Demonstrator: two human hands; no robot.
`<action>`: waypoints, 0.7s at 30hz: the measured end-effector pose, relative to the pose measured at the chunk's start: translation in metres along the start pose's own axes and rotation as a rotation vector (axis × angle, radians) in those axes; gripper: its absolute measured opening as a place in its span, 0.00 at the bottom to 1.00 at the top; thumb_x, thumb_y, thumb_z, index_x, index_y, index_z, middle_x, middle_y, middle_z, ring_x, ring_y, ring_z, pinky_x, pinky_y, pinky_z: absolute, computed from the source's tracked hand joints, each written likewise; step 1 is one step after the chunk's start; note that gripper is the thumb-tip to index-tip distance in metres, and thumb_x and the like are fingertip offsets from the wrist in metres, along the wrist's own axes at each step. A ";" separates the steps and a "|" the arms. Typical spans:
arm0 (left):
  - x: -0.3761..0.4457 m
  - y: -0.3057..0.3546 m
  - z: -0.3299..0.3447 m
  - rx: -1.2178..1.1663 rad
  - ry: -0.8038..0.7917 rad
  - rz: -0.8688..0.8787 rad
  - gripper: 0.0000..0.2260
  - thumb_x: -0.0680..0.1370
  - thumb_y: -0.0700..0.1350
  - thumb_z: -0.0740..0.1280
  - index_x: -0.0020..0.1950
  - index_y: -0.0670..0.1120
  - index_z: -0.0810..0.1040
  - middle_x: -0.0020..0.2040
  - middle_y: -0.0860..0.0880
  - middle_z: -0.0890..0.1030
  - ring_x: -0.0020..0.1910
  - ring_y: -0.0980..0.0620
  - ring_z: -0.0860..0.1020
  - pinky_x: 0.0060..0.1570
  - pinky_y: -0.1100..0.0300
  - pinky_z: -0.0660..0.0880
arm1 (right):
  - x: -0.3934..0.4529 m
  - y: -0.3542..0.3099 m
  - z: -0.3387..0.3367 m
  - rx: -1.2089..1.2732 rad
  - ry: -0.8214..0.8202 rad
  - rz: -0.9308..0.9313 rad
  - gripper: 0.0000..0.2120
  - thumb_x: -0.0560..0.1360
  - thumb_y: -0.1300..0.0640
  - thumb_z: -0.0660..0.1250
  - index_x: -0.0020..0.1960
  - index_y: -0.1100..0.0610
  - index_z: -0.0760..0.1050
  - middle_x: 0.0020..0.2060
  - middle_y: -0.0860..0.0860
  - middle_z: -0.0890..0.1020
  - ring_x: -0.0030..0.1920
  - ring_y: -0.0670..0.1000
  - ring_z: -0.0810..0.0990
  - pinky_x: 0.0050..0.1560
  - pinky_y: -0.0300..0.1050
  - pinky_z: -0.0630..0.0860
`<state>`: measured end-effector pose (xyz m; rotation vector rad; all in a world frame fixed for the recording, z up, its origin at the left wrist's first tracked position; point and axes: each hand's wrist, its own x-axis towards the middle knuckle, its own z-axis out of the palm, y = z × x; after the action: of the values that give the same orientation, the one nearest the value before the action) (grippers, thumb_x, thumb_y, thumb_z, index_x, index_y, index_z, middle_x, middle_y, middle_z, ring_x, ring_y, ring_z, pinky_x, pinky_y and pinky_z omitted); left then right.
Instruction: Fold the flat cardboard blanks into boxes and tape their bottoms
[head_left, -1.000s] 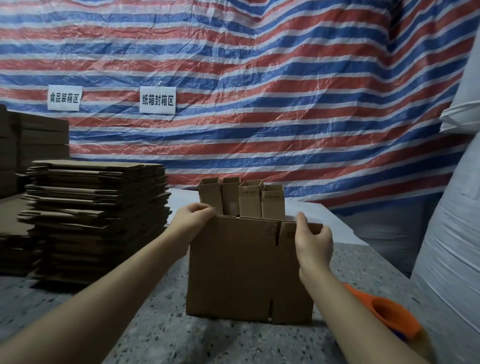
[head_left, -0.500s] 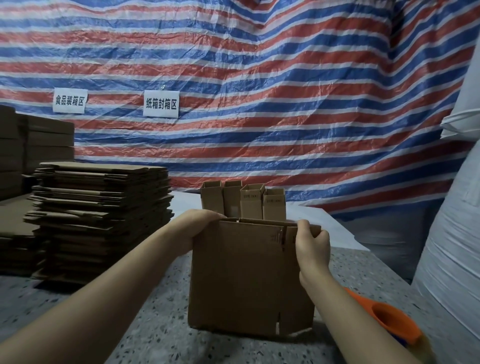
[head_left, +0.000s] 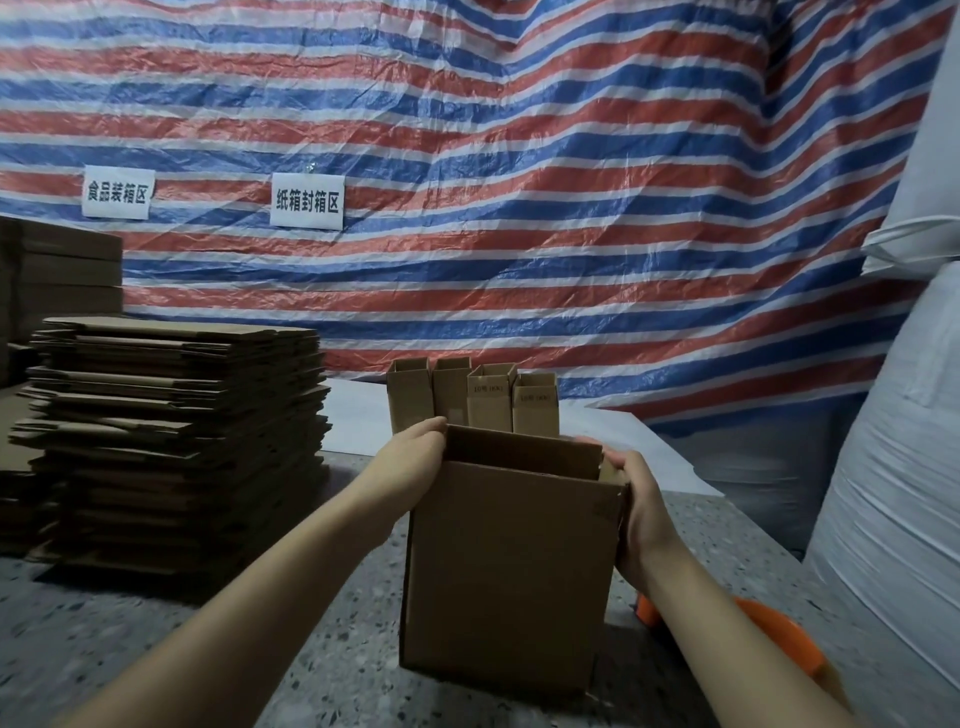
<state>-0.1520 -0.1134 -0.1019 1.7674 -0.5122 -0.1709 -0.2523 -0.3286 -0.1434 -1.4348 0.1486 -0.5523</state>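
Where a moment ago a flat blank stood on edge between the hands, the box (head_left: 506, 577) now stands squared up into an open tube in the middle of the bench (head_left: 218, 660), its top mouth gaping and a far flap showing inside the rim. That is the first fold done; the bottom flaps are out of sight beneath it, and no tape on it is visible from where I stand.

Pressing on its left top corner is the left hand (head_left: 415, 462), fingers (head_left: 428, 428) curled over the rim. Opposite, the right hand (head_left: 641, 512) cups the right wall, fingers (head_left: 613, 457) wrapped round the top corner. Both hands are closed on the cardboard, not flat against it.

Next, I judge, it must be tipped over so the bottom flaps can be folded in and taped.

Just behind it stand four narrow boxes (head_left: 472, 400) in a row, already formed. Something orange, likely a tape dispenser (head_left: 779, 631), lies near the right forearm. Well to the left rises the stack of blanks (head_left: 171, 431), and a striped tarpaulin (head_left: 519, 156) hangs behind.
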 end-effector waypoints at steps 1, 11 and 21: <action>-0.001 -0.001 0.002 0.001 -0.029 0.019 0.19 0.84 0.43 0.52 0.74 0.52 0.69 0.66 0.52 0.74 0.62 0.53 0.72 0.63 0.57 0.69 | -0.001 0.000 0.000 -0.006 0.004 0.003 0.25 0.83 0.42 0.51 0.69 0.54 0.74 0.59 0.62 0.82 0.59 0.61 0.82 0.49 0.52 0.80; -0.018 -0.017 -0.007 -0.532 -0.238 -0.063 0.19 0.78 0.60 0.63 0.66 0.54 0.77 0.57 0.44 0.84 0.52 0.47 0.84 0.50 0.54 0.78 | -0.004 -0.002 0.001 -0.008 0.016 0.002 0.25 0.83 0.42 0.50 0.67 0.53 0.76 0.56 0.61 0.83 0.58 0.60 0.83 0.51 0.53 0.80; -0.019 -0.011 -0.002 -0.473 -0.265 -0.038 0.19 0.76 0.48 0.68 0.65 0.41 0.75 0.58 0.34 0.79 0.47 0.44 0.80 0.45 0.53 0.76 | -0.007 0.006 0.003 0.063 0.014 -0.053 0.29 0.80 0.36 0.51 0.49 0.53 0.85 0.44 0.60 0.85 0.46 0.56 0.86 0.40 0.48 0.82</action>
<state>-0.1652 -0.1014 -0.1147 1.2975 -0.5738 -0.5148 -0.2556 -0.3222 -0.1501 -1.3770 0.1035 -0.6059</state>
